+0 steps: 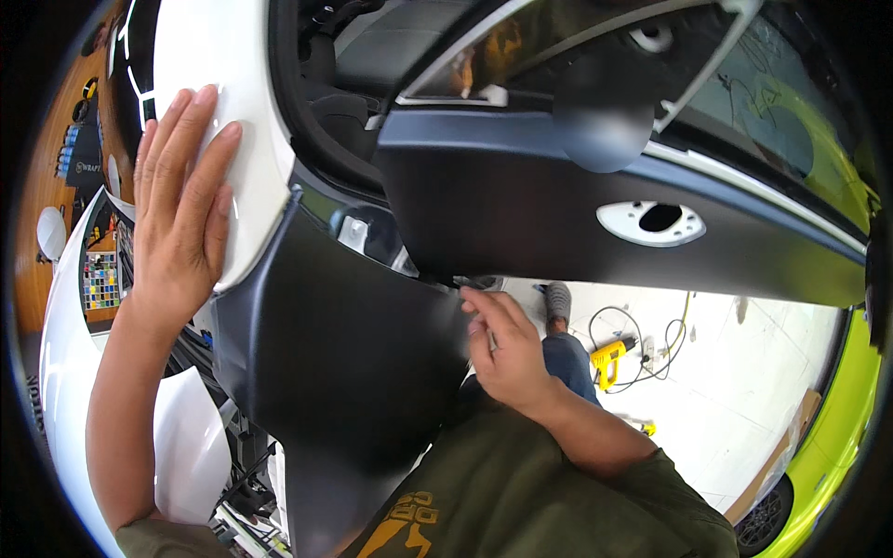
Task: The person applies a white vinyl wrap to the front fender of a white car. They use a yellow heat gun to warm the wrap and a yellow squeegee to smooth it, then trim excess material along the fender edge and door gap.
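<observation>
My left hand [181,200] lies flat with fingers spread on the white car body panel [246,74], at the edge where matte black film [344,363] covers the lower panel. My right hand [502,349] is at the right edge of that black film, just below the bottom edge of the open black door [521,205]. Its fingers are curled and pinched at the film's edge; whether a small tool is in them cannot be made out. The door has a white oval handle opening [656,221].
A yellow heat gun [607,358] with coiled cables lies on the white floor. A lime-green car [828,446] stands at the right. A colour swatch board [100,281] and a wooden wall are at the left. My knee and grey shoe [558,299] are below the door.
</observation>
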### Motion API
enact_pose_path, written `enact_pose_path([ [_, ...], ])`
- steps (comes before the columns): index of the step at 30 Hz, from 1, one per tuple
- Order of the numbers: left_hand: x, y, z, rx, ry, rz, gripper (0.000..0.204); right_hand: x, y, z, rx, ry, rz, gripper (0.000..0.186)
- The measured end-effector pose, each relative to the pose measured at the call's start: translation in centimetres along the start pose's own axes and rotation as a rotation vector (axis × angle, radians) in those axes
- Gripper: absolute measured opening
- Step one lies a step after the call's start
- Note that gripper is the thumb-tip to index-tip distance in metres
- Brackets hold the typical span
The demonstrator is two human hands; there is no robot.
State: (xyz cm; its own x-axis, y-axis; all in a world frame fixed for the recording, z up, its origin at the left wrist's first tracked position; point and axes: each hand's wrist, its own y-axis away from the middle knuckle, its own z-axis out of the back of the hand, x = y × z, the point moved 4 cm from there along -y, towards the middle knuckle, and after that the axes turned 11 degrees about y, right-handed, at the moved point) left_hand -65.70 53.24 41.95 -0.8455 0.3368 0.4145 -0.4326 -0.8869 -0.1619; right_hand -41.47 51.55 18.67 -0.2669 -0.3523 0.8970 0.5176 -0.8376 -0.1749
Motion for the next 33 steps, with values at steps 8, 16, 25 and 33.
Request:
enact_pose_path([
  [8,-11.8,-2.6,-0.2,0.355,0.339,-0.242,0.029,2.2,-1.5,-3.0,0.132,-0.178,0.067,0.068],
  [16,-12.6,-2.5,-4.2,0.534,0.295,-0.102,0.036,-0.1,0.0,-4.3,0.183,-0.278,-0.024,0.080],
  [25,-13.8,-1.7,-5.6,0.503,0.211,-0.070,0.035,-5.9,4.1,-5.8,0.100,-0.306,-0.163,0.073],
  [33,-3.2,0.2,1.3,0.151,-0.228,0.100,0.049,-22.4,11.0,-12.1,0.074,0.005,-0.470,0.069],
])
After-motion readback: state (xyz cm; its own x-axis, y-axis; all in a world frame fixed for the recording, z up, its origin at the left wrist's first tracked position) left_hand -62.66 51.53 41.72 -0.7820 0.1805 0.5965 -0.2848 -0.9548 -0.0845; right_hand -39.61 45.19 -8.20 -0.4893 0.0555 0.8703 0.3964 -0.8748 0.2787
